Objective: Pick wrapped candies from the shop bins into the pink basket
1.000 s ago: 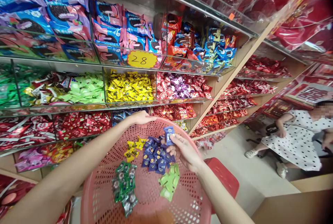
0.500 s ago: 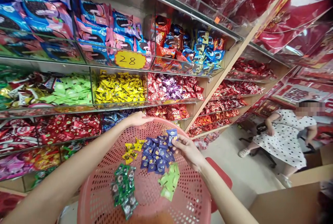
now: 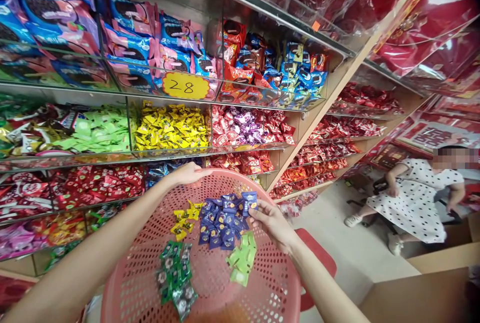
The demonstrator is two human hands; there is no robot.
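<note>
A large pink plastic basket [image 3: 210, 288] with a perforated wall is tilted in front of me. My left hand [image 3: 189, 173] grips its far rim, the fingertips hidden behind the edge. Inside, at the right, my right hand [image 3: 268, 218] pinches a purple candy packet [image 3: 248, 203] between thumb and fingers. Beside that packet lies a pile of purple candies [image 3: 221, 225]. Yellow candies [image 3: 183, 220] lie left of the pile, light green candies [image 3: 242, 260] below it, and dark green candies [image 3: 174, 273] at the lower left.
Glass-fronted shelves hold yellow wrapped candies [image 3: 170, 128], red candies [image 3: 97, 185] and blue-pink packets [image 3: 129, 45]. A yellow price tag [image 3: 186, 86] reads 28. A red stool [image 3: 317, 263] stands behind the basket. At the right sits a person in a dotted dress [image 3: 412, 200], near a cardboard box [image 3: 420, 293].
The basket has shifted slightly left and tilted a little. My right hand and the purple packet have lowered slightly toward the pile. The seated person's foot has moved left.
</note>
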